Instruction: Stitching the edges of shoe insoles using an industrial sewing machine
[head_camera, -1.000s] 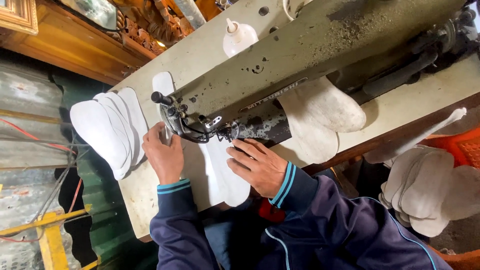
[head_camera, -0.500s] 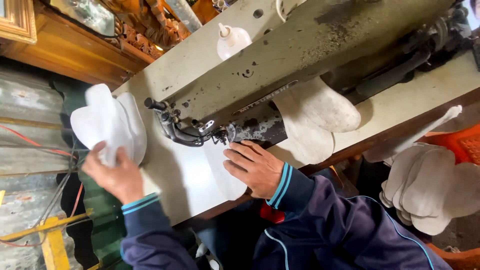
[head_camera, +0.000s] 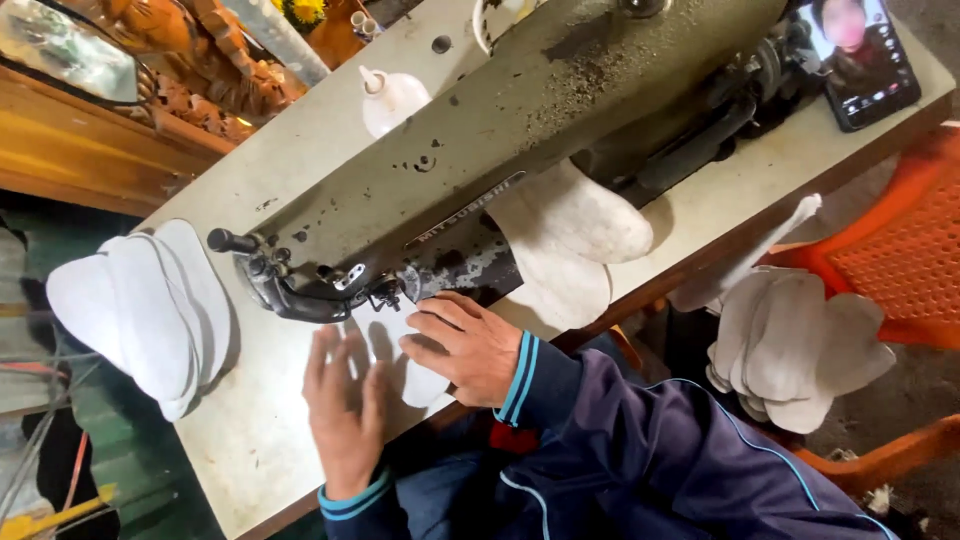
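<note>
Under the needle end of the grey-green industrial sewing machine (head_camera: 520, 150), near the bench's front edge, lies a white sole-shaped fabric piece (head_camera: 400, 345). Both hands rest flat on it, fingers spread and gripping nothing: left hand (head_camera: 345, 410) blurred, right hand (head_camera: 470, 345) beside the needle. A stack of white fabric soles (head_camera: 150, 310) overhangs the bench's left edge; more white pieces (head_camera: 570, 235) sit half hidden behind the machine arm. A white plastic oil bottle (head_camera: 392, 98) stands at the back edge.
</note>
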